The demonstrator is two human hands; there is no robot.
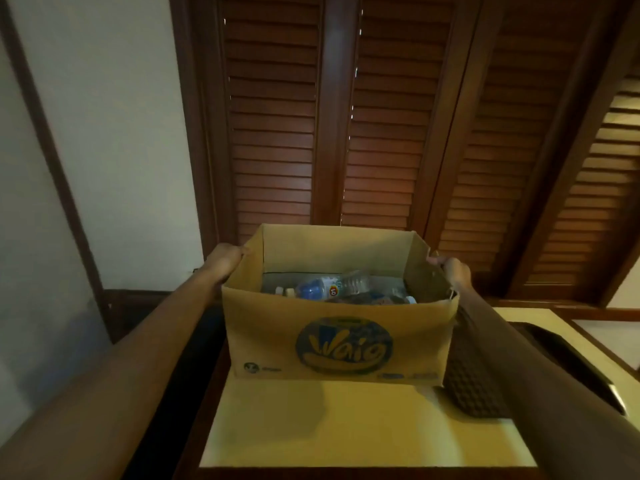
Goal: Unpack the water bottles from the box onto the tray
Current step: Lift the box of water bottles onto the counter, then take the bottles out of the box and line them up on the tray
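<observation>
An open cardboard box (pixel 341 344) with a blue and yellow logo stands on a pale yellow table top (pixel 346 431). Inside it lie clear plastic water bottles (pixel 332 287) with blue labels, on their sides. My left hand (pixel 223 261) grips the box's left flap near the far corner. My right hand (pixel 453 271) grips the right flap. A dark tray (pixel 568 362) lies on the table to the right of the box, partly hidden by my right forearm.
A dark textured basket (pixel 467 386) stands against the box's right side. Brown louvred doors (pixel 346 116) rise behind the table. A white wall (pixel 114 133) is on the left, with a dark gap beside the table's left edge.
</observation>
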